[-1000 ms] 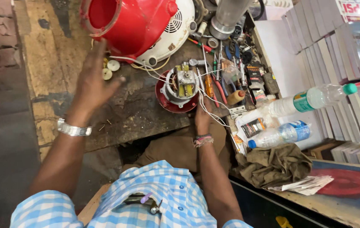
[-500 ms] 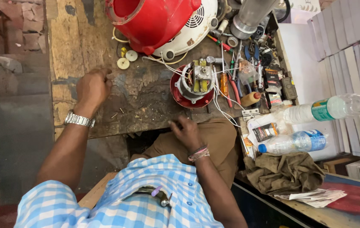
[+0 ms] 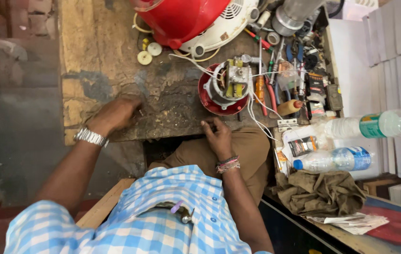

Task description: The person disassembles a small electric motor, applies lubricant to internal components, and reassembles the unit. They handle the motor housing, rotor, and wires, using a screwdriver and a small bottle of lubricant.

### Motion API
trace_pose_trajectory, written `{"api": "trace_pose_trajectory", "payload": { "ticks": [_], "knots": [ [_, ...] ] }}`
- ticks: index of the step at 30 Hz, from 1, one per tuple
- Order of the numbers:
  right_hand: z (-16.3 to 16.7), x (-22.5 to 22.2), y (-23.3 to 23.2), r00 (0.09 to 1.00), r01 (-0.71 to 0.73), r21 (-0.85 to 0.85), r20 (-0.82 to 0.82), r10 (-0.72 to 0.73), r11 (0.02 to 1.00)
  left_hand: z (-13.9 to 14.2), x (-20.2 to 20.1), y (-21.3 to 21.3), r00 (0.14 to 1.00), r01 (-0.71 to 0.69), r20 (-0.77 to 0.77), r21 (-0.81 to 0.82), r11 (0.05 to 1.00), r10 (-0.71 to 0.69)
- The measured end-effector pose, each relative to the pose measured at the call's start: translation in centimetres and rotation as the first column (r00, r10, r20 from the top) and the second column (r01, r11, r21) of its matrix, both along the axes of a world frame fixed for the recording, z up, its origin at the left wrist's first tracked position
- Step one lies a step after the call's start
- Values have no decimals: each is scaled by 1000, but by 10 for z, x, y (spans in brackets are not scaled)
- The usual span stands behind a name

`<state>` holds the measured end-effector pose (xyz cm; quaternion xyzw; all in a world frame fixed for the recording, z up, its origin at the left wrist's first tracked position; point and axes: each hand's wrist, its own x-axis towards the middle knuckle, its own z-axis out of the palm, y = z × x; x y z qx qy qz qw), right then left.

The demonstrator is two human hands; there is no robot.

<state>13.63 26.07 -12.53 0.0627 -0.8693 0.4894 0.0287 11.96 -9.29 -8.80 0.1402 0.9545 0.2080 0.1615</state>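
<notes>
- My left hand (image 3: pixel 116 114) rests knuckles-up on the worn workbench (image 3: pixel 172 101), well left of the motor; fingers curled, and I cannot tell whether they pinch anything.
- My right hand (image 3: pixel 218 136) lies at the bench edge just below the motor, fingers loosely bent, holding nothing.
- The motor (image 3: pixel 225 88), in its red base, trails white wires.

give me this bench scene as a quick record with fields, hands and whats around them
left hand: resting knuckles-down on the worn wooden bench, holding nothing visible
right hand: at the bench's near edge, just below the motor
motor: exposed windings in a red round base, white wires trailing
red housing: at bench's far edge
hand tools: cluttered right of motor
plastic bottles: lying at right
</notes>
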Motion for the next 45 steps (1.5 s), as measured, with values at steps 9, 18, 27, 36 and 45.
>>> {"api": "trace_pose_trajectory", "payload": {
  "ticks": [9, 18, 27, 36, 45],
  "knots": [
    [-1, -1, -1, 998, -44, -46, 38, 46, 998, -5, 4, -6, 992, 73, -111, 113, 991, -60],
    [1, 0, 0, 998, -54, -5, -21, 54, 999, -11, 1, -4, 991, 92, -106, 60, 994, -86],
    [7, 0, -1, 998, -45, -5, 34, 45, 999, -4, 3, 14, 998, -43, -37, -55, 998, 41],
    [6, -1, -2, 999, -52, 3, 4, 52, 999, -23, -17, -13, 974, 40, 228, -201, 979, 6],
    [-7, -3, 1, 999, -29, -44, 34, 31, 999, -13, -80, 4, 877, -313, -320, 184, 932, 358]
  ]
}}
